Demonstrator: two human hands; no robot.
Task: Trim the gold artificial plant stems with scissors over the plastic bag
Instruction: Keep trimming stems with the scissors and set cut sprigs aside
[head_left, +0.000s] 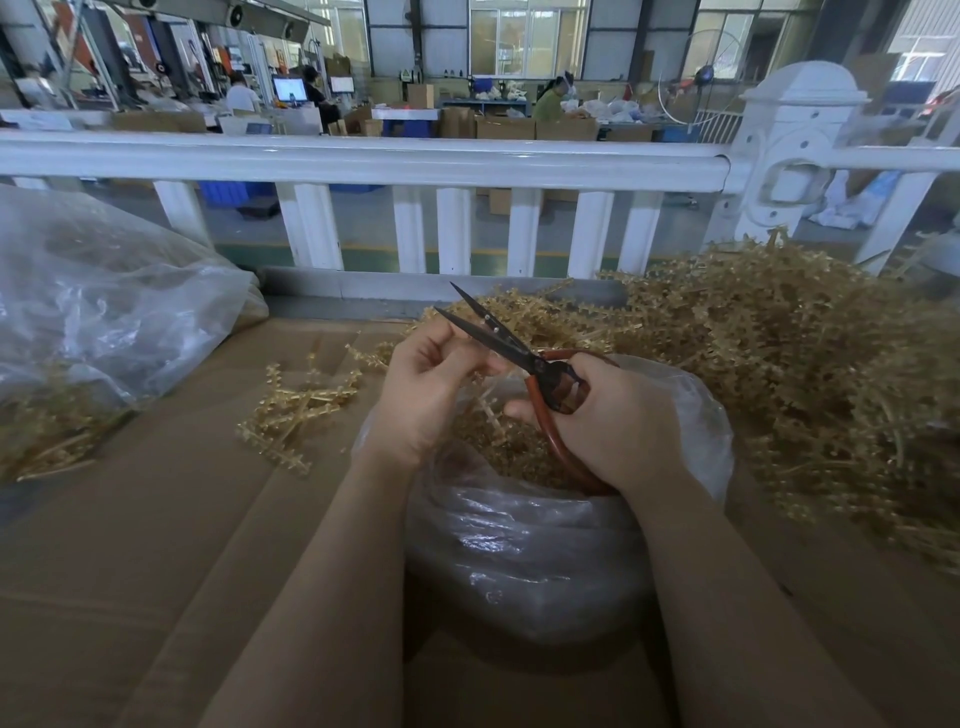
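Cardboard sheeting covers the bench under my arms, and nearest to me on it sits the plastic bag (524, 551), its mouth open upward just below my hands. Gold trimmings fill it loosely, as far as the cloudy film lets me see.

Above that mouth my right hand (613, 421) is clenched round the red loop handles of the scissors (524, 358), blades parted and pointing up and away to the left. My left hand (431, 395) pinches something pale between thumb and fingertips right beside the blades; I take it for a gold stem (485, 400), with part of it hanging down into the bag, but what sits between the fingers is too small to be sure of.

My worry from here is the fingers: the left fingertips lie very close to the lower blade, so a cut taken without sliding the stem further out could nip skin. A snipped piece could also spring left and land on the cardboard rather than in the bag, since the blades reach past its rim.

Further left, a small heap of gold sprigs (296, 405) lies on the cardboard. Beyond it a big clear sack (104, 291) holds more gold stems at its bottom. To the right a large loose pile of stems (789, 364) rests against a white railing (363, 161), with a workshop floor behind it.
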